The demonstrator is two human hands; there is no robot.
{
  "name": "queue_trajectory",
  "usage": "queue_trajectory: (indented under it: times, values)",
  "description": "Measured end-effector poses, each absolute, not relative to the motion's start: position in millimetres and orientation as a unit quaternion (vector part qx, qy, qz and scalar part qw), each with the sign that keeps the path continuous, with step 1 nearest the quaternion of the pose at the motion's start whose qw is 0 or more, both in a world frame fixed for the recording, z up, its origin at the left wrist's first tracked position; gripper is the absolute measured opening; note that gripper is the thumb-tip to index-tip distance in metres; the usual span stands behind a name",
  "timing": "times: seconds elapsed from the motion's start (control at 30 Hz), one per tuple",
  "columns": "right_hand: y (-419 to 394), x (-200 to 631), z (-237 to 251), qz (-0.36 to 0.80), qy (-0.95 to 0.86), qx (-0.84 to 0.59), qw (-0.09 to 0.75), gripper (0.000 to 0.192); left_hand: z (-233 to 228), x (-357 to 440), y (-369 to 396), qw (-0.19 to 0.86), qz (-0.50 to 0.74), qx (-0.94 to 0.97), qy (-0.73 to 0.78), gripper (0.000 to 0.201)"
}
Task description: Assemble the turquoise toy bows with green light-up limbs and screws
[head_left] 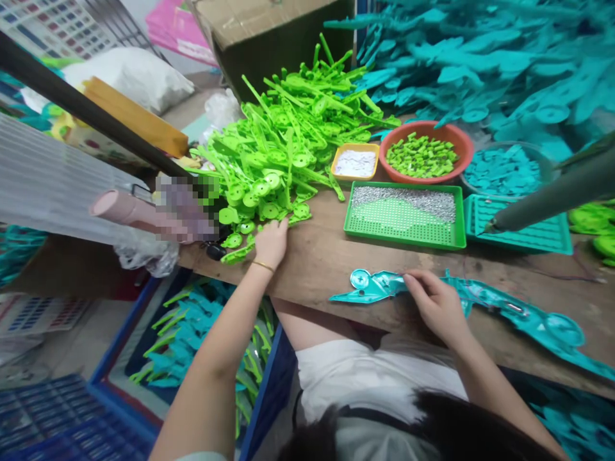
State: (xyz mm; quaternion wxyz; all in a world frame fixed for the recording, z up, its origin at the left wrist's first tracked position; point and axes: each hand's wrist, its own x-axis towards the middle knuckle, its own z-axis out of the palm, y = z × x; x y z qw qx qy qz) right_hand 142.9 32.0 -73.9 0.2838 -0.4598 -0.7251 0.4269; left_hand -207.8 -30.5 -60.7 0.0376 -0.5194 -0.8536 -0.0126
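Two bare hands work at a worn wooden table [336, 256], seen from above by a head camera. Reaching far forward, the left hand [271, 242] has its fingers spread and curled down onto the near edge of a large heap of bright green plastic parts [288, 147], long flat strips with round disc ends; whether it has closed on any single piece cannot be told. A thin gold bracelet [263, 266] circles that wrist. Nearer the body, the right hand [435, 304] rests on a flat teal plastic part [372, 286] lying on the table, fingertips pinched at the spot where it meets a second, longer teal plastic piece [523, 317] that stretches away to the right.

Behind the hands sit a green perforated plastic tray [403, 240] holding a band of small silvery screws, a small yellow dish [356, 163] of pale bits, a round orange-red bowl [423, 153] of little green pieces, and a teal tray [523, 237]. At the back right rises a big pile of teal plastic parts [480, 64]. Beneath the table edge, a blue plastic crate [115, 358] holds mixed green and teal pieces.
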Motion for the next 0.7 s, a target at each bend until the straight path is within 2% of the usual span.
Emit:
queue_trajectory:
  times: [0.1,0.17,0.27,0.37,0.43,0.47,0.53,0.6,0.63,0.7]
  values:
    - [33.5,143.0,-74.2,0.436,-0.719,-0.459,0.286,0.027,-30.7,-197.3,-22.0,0.075,-0.08,-0.504,-0.857,0.035]
    - [33.7,144.1,-72.8,0.439,-0.721,-0.456,0.282,0.028,-6.4,-176.8,-26.7,0.067,-0.253,-0.518,-0.814,0.033]
    - [33.7,148.9,-69.8,0.438,-0.732,-0.447,0.268,0.027,17.6,-141.9,-30.3,-0.068,-0.554,-0.465,-0.687,0.022]
    - [35.2,157.0,-68.4,0.436,-0.735,-0.45,0.259,0.026,2.6,-114.8,-22.5,-0.206,-0.691,-0.351,-0.597,0.017]
    - [37.2,162.1,-68.9,0.442,-0.723,-0.459,0.268,0.025,-25.3,-100.7,-18.8,-0.257,-0.659,-0.314,-0.633,0.022]
    - [38.3,164.0,-69.4,0.447,-0.715,-0.462,0.275,0.025,-39.9,-94.2,-19.5,-0.246,-0.617,-0.318,-0.676,0.029]
    - [40.1,165.8,-70.4,0.454,-0.705,-0.465,0.283,0.025,-62.3,-81.1,-27.0,-0.114,-0.533,-0.341,-0.766,0.052]
    - [41.1,165.4,-70.9,0.452,-0.709,-0.464,0.28,0.025,-71.0,-68.2,-39.5,-0.01,-0.45,-0.439,-0.777,0.069]
    - [41.3,164.8,-70.9,0.449,-0.712,-0.464,0.276,0.025,-70.9,-62.2,-45.6,-0.015,-0.407,-0.523,-0.749,0.067]
    - [41.1,163.3,-70.5,0.444,-0.717,-0.462,0.273,0.025,-66.6,-51.7,-53.7,-0.097,-0.322,-0.674,-0.658,0.05]
